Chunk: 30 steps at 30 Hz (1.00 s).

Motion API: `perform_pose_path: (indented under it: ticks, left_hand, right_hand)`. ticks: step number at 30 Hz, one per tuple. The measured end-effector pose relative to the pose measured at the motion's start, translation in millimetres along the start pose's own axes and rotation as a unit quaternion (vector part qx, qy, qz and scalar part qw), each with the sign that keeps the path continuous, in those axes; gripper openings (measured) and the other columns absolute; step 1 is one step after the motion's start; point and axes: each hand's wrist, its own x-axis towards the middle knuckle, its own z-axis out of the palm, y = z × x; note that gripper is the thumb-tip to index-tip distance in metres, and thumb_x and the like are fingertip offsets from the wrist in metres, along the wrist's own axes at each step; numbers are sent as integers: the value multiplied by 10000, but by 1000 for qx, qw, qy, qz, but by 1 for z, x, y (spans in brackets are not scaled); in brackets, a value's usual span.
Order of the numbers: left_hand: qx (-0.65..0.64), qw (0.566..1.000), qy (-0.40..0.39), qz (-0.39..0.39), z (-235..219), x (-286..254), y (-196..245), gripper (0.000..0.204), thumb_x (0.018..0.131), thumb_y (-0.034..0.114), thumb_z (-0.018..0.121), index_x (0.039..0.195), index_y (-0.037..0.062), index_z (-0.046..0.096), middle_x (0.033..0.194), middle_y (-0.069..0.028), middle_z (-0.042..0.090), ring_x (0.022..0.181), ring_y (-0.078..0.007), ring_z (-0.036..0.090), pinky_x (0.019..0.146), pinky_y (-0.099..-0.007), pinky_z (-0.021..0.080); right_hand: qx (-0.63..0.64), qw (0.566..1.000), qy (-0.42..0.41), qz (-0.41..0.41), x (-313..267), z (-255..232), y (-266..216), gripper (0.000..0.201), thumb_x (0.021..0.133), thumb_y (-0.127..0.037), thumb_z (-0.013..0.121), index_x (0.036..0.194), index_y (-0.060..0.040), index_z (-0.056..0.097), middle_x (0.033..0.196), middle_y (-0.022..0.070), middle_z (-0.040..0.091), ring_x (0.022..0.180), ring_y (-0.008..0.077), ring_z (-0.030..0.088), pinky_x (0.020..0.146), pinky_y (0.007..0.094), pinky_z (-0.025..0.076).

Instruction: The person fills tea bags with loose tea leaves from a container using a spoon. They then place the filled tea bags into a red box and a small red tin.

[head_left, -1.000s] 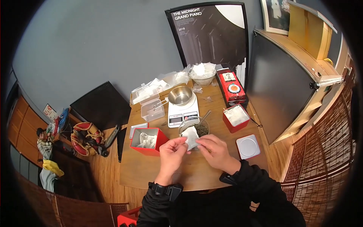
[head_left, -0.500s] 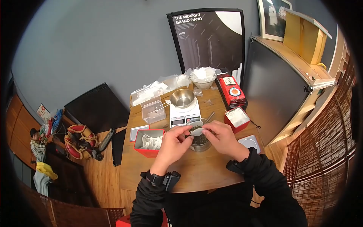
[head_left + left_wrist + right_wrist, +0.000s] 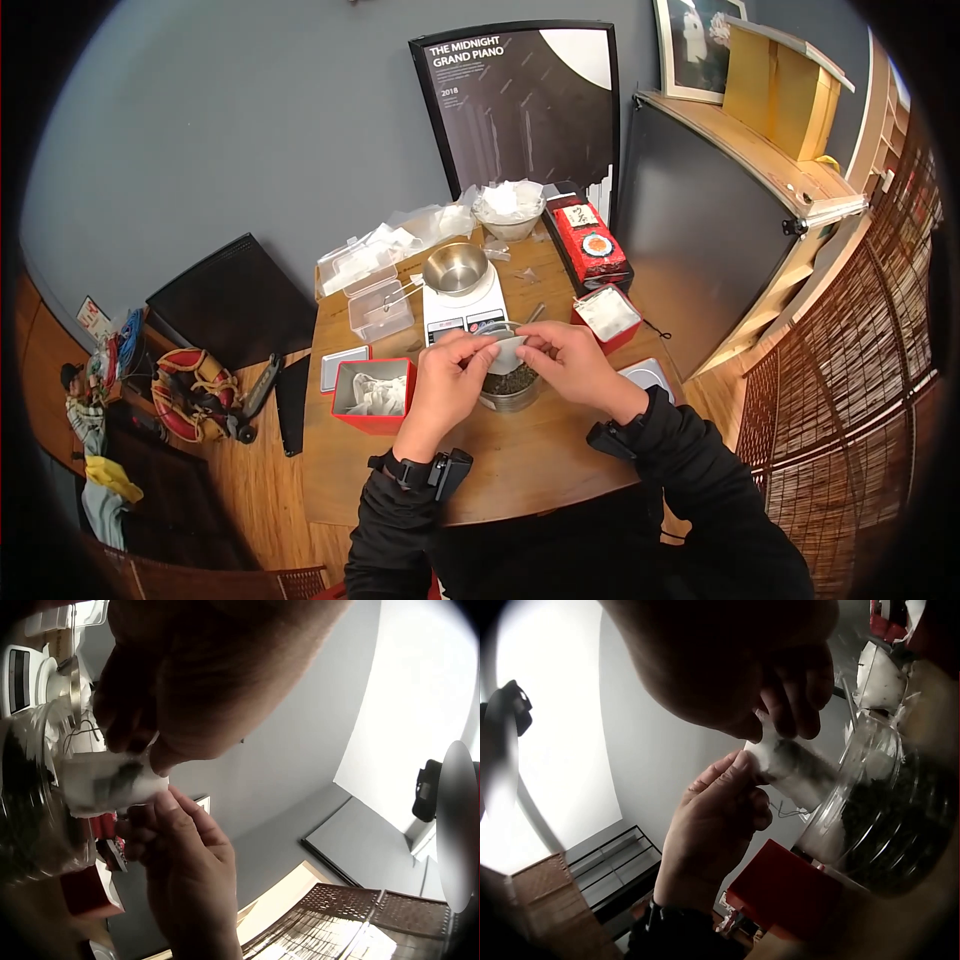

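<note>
Both hands pinch a small white tea bag (image 3: 510,352) by its upper edge, with thumbs and fingers at either side. My left hand (image 3: 448,382) holds its left corner and my right hand (image 3: 580,368) its right corner. Dark contents show through the thin bag in both wrist views, (image 3: 109,780) in the left one. Just below, a glass jar (image 3: 508,402) holds dark dried tea leaves (image 3: 900,825), and a spoon handle (image 3: 537,313) leans out of it. The bag overlaps the jar's rim in the head view.
Left of the jar stands a red tin (image 3: 372,424) of white bags; another red tin (image 3: 625,338) stands right. Behind are a white scale (image 3: 490,303) bearing a metal pan (image 3: 455,268), a clear plastic box (image 3: 382,312), a heaped bowl (image 3: 510,228) and a red tea package (image 3: 590,240).
The bag lay flatter in front of the jar at first; both hands have raised it over the jar and tipped it more upright. The head view has shifted slightly.
</note>
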Motion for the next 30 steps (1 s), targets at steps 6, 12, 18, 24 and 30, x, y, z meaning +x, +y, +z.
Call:
perform_pose_path:
  ticks: [6,12,18,24,30]
  left_hand:
    - [-34,998,47,-3,8,-5,-10,124,892,68,711,985,-12,732,807,-82,655,662,-137,589,619,-264,477]
    - [-79,995,66,-20,7,-20,-20,105,911,54,687,966,-33,713,833,-79,666,656,-114,610,611,-243,494]
    - [-93,992,65,-56,10,-32,-29,98,925,38,663,959,-50,689,881,-82,675,710,-109,661,633,-234,516]
    - [-184,974,86,-100,16,-34,-34,133,976,56,610,1041,-54,647,919,-90,691,796,-138,683,707,-256,566]
    - [-259,952,92,-135,15,-33,-30,147,984,59,598,1046,-67,640,928,-133,712,793,-155,691,719,-270,574]
  right_hand:
    - [15,998,-32,55,-4,6,15,218,907,-52,666,1111,22,669,886,113,701,757,145,649,646,276,513]
    - [-56,998,-11,-31,4,10,14,133,871,-55,659,991,-1,679,851,142,666,746,266,655,657,361,510]
    - [-91,993,-26,-71,8,6,10,149,832,-53,667,978,-22,664,932,137,638,779,316,630,683,379,510]
    - [-124,985,-19,-121,7,11,14,200,803,-85,682,998,-39,672,964,111,631,932,316,572,810,412,481]
    - [-155,979,0,-133,7,16,17,132,814,-96,687,944,-76,676,950,76,631,929,283,557,838,399,405]
